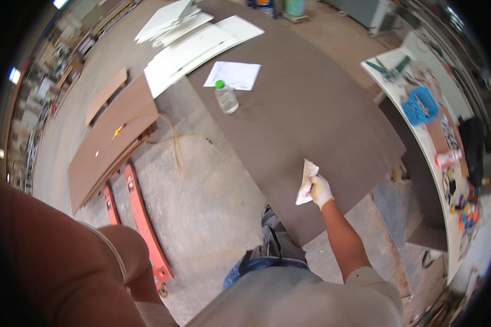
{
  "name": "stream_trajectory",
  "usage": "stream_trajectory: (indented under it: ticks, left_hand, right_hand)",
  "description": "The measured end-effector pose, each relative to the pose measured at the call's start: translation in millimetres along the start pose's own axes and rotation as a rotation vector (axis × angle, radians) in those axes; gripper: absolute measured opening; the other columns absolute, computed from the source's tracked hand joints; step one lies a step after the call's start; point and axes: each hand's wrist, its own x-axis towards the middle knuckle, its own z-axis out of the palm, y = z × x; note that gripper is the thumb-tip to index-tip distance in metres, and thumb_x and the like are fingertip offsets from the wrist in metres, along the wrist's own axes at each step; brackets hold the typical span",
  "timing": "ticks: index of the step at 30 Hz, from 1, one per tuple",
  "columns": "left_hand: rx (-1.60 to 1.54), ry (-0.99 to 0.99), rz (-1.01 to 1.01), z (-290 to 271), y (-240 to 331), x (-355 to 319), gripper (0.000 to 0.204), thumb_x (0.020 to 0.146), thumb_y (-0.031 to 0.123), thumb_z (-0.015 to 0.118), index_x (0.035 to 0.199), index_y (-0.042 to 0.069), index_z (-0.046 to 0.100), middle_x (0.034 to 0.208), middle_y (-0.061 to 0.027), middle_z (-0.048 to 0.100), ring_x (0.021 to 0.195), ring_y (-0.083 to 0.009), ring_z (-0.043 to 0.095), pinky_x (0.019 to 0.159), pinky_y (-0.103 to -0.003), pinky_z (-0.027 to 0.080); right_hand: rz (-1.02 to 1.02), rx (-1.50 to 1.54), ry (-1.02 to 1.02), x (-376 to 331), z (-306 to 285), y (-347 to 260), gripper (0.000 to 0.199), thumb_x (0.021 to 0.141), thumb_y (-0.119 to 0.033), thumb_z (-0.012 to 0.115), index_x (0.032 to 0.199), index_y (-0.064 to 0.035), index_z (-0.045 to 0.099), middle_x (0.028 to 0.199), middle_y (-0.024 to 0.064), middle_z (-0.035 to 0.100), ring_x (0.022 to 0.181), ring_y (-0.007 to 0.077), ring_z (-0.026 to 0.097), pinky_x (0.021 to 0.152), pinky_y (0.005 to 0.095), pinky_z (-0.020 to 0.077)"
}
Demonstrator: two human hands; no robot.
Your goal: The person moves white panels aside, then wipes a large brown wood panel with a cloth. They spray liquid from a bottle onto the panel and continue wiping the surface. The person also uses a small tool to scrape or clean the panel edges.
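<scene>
My right hand [321, 191], in a white glove, is closed on a white rag [301, 192] that looks crumpled and soiled. Hand and rag are at the near part of a large dark brown board [311, 117]; whether the rag touches the board I cannot tell. My left arm [60, 261] is raised, very large at the lower left, and its hand is out of sight. Farther off on the board, a clear bottle with a green cap [227, 98] stands beside white paper sheets [240, 75].
White panels [196, 49] lie at the far left end. Brown boards [114, 147] are stacked left, near a red pallet jack [142, 218] and a yellow hose [177, 150]. On the right, a workbench [444, 191] bears a blue basket [420, 106] and tools.
</scene>
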Motion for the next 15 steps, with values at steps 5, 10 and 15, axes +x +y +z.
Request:
stream_trajectory:
  ticks: [5,10,15]
  left_hand:
    - [-0.017,0.208,-0.128,17,75,14,0.025,0.095,0.009,0.057,0.117,-0.001,0.064,0.114,-0.0145,0.068,0.114,-0.025,0.061,0.102,-0.038,0.045]
    - [-0.483,0.411,-1.135,142,138,-18,0.023,0.096,0.008,0.056,0.115,0.0,0.066,0.113,-0.0128,0.069,0.113,-0.0234,0.062,0.101,-0.037,0.045]
    - [-0.923,0.033,-1.669,339,267,-84,0.042,0.091,0.023,0.071,0.124,0.0,0.06,0.124,-0.0118,0.064,0.114,-0.0228,0.06,0.099,-0.037,0.047]
  right_hand:
    - [0.053,0.503,-0.19,-138,-23,9,0.04,0.091,-0.01,0.052,0.13,-0.0024,0.052,0.128,0.0144,0.061,0.118,0.0334,0.058,0.106,0.0509,0.0442]
    - [-0.185,0.518,-0.152,-277,-31,-43,0.048,0.086,-0.014,0.06,0.133,-0.0038,0.052,0.128,0.0125,0.06,0.121,0.0306,0.056,0.107,0.0491,0.044]
    - [-0.32,0.107,-0.113,-274,-41,-80,0.048,0.091,-0.013,0.059,0.137,-0.0023,0.051,0.127,0.0058,0.058,0.116,0.0173,0.056,0.101,0.034,0.0443]
